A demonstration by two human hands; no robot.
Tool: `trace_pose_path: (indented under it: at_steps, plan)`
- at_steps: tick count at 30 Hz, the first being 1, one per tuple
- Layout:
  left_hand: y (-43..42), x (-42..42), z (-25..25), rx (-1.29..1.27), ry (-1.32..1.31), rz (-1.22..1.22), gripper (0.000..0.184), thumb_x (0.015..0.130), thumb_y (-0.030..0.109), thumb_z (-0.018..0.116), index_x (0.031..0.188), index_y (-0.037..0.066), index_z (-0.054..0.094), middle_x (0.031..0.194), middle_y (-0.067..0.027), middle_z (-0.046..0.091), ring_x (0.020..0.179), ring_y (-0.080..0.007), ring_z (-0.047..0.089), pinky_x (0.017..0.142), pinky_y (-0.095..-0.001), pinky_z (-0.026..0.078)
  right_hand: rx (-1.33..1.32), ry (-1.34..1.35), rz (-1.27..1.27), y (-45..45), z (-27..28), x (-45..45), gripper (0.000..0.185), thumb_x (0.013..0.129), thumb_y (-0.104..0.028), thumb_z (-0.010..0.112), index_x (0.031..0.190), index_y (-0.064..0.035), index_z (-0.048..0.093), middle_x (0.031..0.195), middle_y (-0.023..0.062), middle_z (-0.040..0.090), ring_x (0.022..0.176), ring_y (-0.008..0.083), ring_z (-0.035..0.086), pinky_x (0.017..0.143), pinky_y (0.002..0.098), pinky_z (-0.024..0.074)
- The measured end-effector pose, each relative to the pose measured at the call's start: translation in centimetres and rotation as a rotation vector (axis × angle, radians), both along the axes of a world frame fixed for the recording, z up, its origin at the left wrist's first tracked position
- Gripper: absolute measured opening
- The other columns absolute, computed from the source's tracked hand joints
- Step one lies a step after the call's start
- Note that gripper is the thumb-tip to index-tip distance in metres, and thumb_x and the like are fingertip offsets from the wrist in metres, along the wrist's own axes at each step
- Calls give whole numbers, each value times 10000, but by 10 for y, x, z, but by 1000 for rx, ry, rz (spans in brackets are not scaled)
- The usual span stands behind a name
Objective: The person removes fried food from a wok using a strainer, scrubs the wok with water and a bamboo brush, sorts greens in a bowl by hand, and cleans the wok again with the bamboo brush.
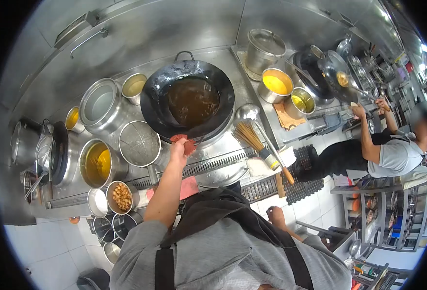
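"Where my left hand (pixel 177 151) meets the near rim of the round black wok (pixel 154 99), my fingers are closed on a crumpled red cloth (pixel 189 145)."

"And the wok?"

"It sits on the steel stove in front of me, its curved wall glossy, a loop handle (pixel 185 54) at the far side, brown liquid (pixel 193 100) pooled inside."

"Your right hand?"

"My right hand (pixel 276 215) is low beside my body, well apart from the wok; I can't tell how its fingers are set."

"What's around the wok?"

"On the left, a round wire-mesh strainer (pixel 139 143); on the right, a bristly brush (pixel 250 137) and a shiny round-bowled metal ladle (pixel 247 113) with a wooden grip."
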State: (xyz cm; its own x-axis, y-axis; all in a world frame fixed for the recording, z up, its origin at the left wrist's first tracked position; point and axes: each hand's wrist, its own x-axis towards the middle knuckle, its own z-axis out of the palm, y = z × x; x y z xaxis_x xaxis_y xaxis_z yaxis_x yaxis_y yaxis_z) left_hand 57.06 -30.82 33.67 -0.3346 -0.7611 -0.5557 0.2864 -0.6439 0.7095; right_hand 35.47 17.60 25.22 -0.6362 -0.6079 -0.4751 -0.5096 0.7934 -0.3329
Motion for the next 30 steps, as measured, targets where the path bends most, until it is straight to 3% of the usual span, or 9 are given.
trace_pose_path:
  at_steps: [5,8,10,12,15,18,24,26,30]
  plan:
    - [-1,1,11,145,33,-47,247,863,132,533,1108,120,511,1002,-161,627,840,-369,665,677,-455,559,82,-86,-158,4,11,10,207,841,-175,574,805,-40,726,575,161,644,539,276,666,657,388,565]
    - [-7,-2,-4,197,125,-20,234,869,130,530,1102,120,509,1017,-156,620,866,-371,657,700,-468,561,12,-133,-242,-21,15,17,217,852,-188,577,850,-32,727,570,153,646,552,264,674,648,379,563]
    - [-8,-2,-3,199,114,-27,225,866,111,533,1090,120,509,1003,-146,612,880,-353,653,710,-478,561,-50,-111,-205,-40,15,21,203,865,-166,597,911,-1,708,646,121,675,502,192,662,517,323,547]
    - [-6,-4,0,160,91,18,230,854,91,533,1081,117,507,977,-139,607,864,-333,655,709,-489,559,-90,-178,-252,-59,31,28,245,851,-218,607,963,-30,719,714,201,681,646,279,696,703,381,559]
    - [-5,-3,7,132,86,37,222,844,77,529,1063,105,509,964,-140,606,865,-321,657,679,-486,561,-129,-73,-116,-66,28,28,262,844,-233,625,970,-20,712,760,208,685,715,308,699,750,402,550]
    - [-4,-1,10,130,98,36,202,843,80,531,1044,91,514,958,-148,605,859,-320,658,652,-482,562,-84,-106,-169,-65,36,29,259,842,-236,627,958,-20,713,780,211,686,764,319,697,780,418,540]
    - [-5,2,7,126,91,29,186,853,87,527,1039,98,522,953,-142,605,828,-313,650,653,-485,567,-53,-60,-177,-20,20,32,222,841,-205,575,857,-40,724,647,185,662,645,315,686,719,402,555]
    - [-3,4,11,130,101,24,169,863,101,534,1032,108,526,951,-129,608,847,-309,642,653,-479,569,-31,-26,-134,-5,8,29,196,838,-130,582,873,11,714,593,165,651,509,228,668,567,342,556]
    - [-2,7,18,152,73,10,142,878,120,531,1020,117,531,956,-127,618,858,-307,637,665,-471,564,-10,-57,-198,0,7,35,194,838,-119,572,869,7,716,577,160,646,505,219,667,581,340,562]
